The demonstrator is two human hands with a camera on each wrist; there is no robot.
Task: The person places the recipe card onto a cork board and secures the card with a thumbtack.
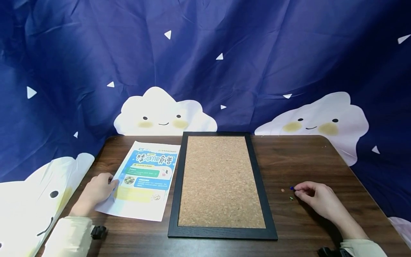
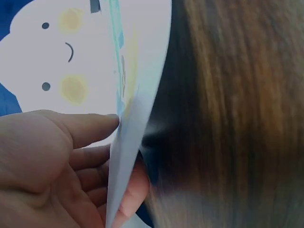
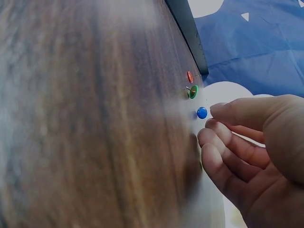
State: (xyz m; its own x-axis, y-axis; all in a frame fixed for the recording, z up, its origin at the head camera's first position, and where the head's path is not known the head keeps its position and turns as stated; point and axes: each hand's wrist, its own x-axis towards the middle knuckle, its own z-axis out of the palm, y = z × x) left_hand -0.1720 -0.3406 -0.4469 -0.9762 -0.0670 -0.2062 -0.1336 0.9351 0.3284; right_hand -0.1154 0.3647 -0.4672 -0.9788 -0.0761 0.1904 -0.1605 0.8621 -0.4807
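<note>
My left hand (image 1: 100,187) pinches the left edge of a printed paper sheet (image 1: 146,210), thumb on the printed face and fingers behind. In the left wrist view the sheet (image 2: 142,95) bends up from the table beside my thumb. My right hand (image 1: 321,200) is low over the table at the right, fingers loosely bent. Its thumb and index fingertips are right beside a blue thumbtack (image 3: 202,112), whose round head shows. Close by lie a green thumbtack (image 3: 193,92), its pin sticking up, and a red-orange thumbtack (image 3: 190,77).
Between the hands, a cork board (image 1: 221,182) in a black frame (image 1: 223,232) lies on the brown wooden table (image 1: 289,153). The sheet's right edge is close to the frame. Behind the table hangs a blue cloth (image 1: 205,53) with white clouds.
</note>
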